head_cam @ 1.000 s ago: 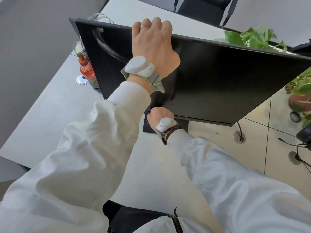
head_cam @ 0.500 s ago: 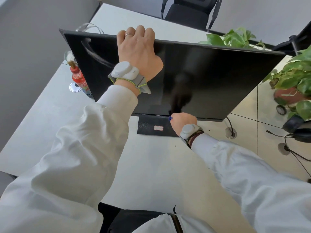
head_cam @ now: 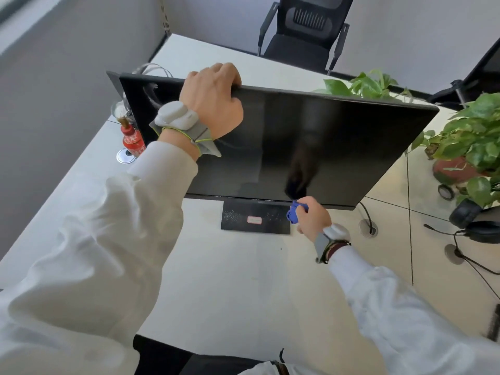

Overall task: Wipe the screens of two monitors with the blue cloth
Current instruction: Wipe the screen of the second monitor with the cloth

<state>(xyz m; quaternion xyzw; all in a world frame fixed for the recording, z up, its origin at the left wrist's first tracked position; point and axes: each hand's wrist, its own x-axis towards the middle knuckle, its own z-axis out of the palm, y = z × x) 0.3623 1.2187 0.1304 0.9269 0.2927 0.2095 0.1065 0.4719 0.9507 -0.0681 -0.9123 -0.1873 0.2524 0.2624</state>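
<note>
Gripping the top edge of the monitor (head_cam: pixel 297 136) with curled fingers (head_cam: pixel 219 73), the left hand (head_cam: pixel 212 101) held the screen (head_cam: pixel 351 147) steady so it would not tip, while the right hand (head_cam: pixel 312 219) squeezed the bunched blue cloth (head_cam: pixel 293 212) at the bottom edge of the screen, just above the stand (head_cam: pixel 254 216), ready to rub there

Monitor (head_cam: pixel 338 147) stands on surface (head_cam: pixel 230 280); bottle (head_cam: pixel 132 140) at its left, potted plant (head_cam: pixel 470 150) right, chair (head_cam: pixel 300 33) behind.

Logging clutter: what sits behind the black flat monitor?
A green leafy plant and a red-labelled bottle show past the edges of the black flat monitor; anything behind its panel is hidden.
</note>
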